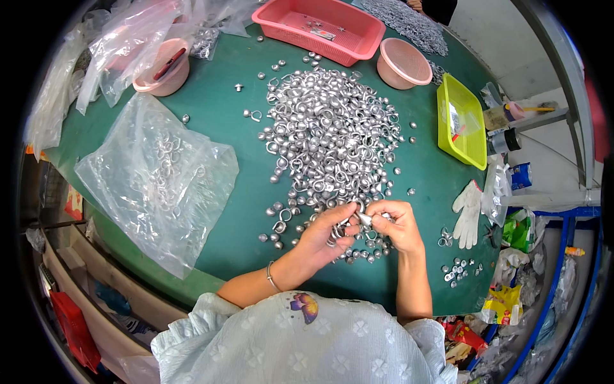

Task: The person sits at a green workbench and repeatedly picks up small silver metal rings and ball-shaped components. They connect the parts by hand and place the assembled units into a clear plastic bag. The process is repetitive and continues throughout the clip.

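Note:
Both hands meet at the near edge of a heap of small silver metal parts [332, 128], loops and round domed caps, on the green tabletop [256, 192]. My left hand [316, 240] is curled, palm partly up, with silver metal loops [337, 235] gathered in its fingers; how many is hidden. My right hand [400, 225] pinches a small shiny silver cap [364, 219] between thumb and fingers, close against my left fingertips. Whether that cap is joined to a loop is too small to tell. Loose caps [276, 237] lie left of my left hand.
A clear plastic bag [128, 160] with metal loops lies left. Pink basins [144, 83] [404, 64] and a pink basket [281, 22] stand at the back. On the right are a yellow-green basket [476, 144], a white glove [468, 214] and scattered caps [456, 272].

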Motion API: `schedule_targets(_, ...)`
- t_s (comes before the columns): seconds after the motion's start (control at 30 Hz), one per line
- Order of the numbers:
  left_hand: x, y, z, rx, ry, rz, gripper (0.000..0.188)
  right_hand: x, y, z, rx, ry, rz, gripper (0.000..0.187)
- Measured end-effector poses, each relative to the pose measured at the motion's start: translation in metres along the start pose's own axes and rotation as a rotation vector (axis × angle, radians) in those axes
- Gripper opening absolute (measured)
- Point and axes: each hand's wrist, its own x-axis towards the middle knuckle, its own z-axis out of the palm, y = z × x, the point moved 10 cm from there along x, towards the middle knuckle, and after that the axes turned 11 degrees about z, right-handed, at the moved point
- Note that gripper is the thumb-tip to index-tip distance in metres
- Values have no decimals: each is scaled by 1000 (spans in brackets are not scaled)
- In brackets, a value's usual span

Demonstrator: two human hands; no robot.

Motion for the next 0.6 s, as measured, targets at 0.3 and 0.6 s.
schedule_targets(0.3,-4,6,10,-14,-42,9,12,1,37,23,762,-109,317,22)
schedule_targets(0.6,-2,3,-6,-216,94,-20,11,-12,-35,25,-148,-116,-129,9)
